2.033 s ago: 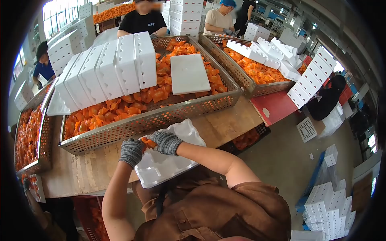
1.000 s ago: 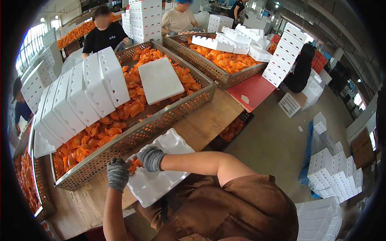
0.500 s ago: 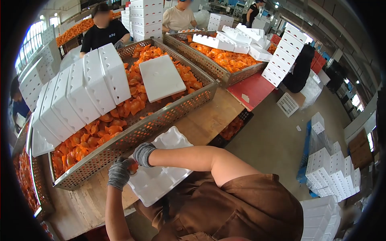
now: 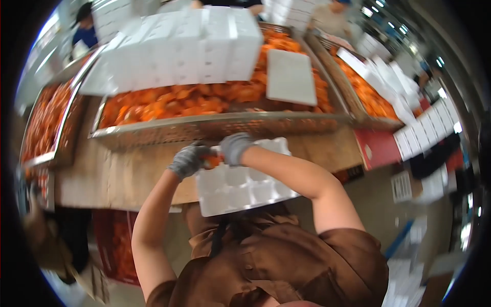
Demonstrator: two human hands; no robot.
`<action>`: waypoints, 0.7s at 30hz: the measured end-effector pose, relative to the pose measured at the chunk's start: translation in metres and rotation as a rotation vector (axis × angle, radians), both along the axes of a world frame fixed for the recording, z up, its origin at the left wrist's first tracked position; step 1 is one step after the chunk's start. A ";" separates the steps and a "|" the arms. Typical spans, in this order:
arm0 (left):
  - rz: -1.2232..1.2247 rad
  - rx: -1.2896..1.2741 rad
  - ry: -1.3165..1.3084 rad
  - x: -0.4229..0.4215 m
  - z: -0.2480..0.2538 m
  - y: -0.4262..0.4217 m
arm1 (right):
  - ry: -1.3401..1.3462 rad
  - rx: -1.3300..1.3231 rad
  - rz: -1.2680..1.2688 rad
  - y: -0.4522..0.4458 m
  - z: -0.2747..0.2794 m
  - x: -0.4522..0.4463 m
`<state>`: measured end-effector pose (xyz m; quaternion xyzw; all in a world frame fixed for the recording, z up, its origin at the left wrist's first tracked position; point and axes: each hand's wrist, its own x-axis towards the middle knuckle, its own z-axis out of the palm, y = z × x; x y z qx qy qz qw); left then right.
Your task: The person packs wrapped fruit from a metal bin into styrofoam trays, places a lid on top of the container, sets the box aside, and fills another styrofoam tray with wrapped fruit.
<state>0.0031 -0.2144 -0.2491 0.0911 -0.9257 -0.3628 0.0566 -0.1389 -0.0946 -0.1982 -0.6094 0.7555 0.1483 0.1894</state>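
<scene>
Both of my hands wear grey knit gloves and meet over the left part of a white foam tray with moulded hollows. My left hand is closed around a small orange-wrapped piece, seemingly a fruit in orange film. From the other side, my right hand has its fingers closed at the same piece; motion blur hides the exact contact. The tray lies on a wooden table at its front edge, close to my body. The tray hollows that show hold nothing.
Behind the tray stands a perforated metal bin full of orange-wrapped pieces, with white foam boxes and a white foam lid on top. Similar bins flank it. A red crate sits below. Several co-workers stand around.
My view has swung leftward, so the bin and tray now appear more level and the red crate below shows. Both hands remain together at the orange-wrapped piece over the tray.
</scene>
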 end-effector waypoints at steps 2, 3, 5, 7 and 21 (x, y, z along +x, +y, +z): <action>0.064 -0.070 0.311 0.012 -0.008 -0.010 | 0.056 -0.067 0.042 0.001 0.026 -0.008; 0.131 -0.145 0.440 0.015 -0.003 -0.014 | 0.095 -0.137 0.032 -0.006 0.031 -0.016; 0.289 -0.270 0.637 0.023 0.024 -0.027 | 0.009 -0.402 -0.098 -0.020 0.047 -0.030; 0.498 -0.393 0.657 0.024 0.052 -0.045 | -0.320 -0.813 -0.117 -0.035 0.042 -0.050; 0.752 -0.320 -0.360 -0.055 0.050 -0.165 | -0.112 -0.239 -0.358 -0.121 -0.019 -0.102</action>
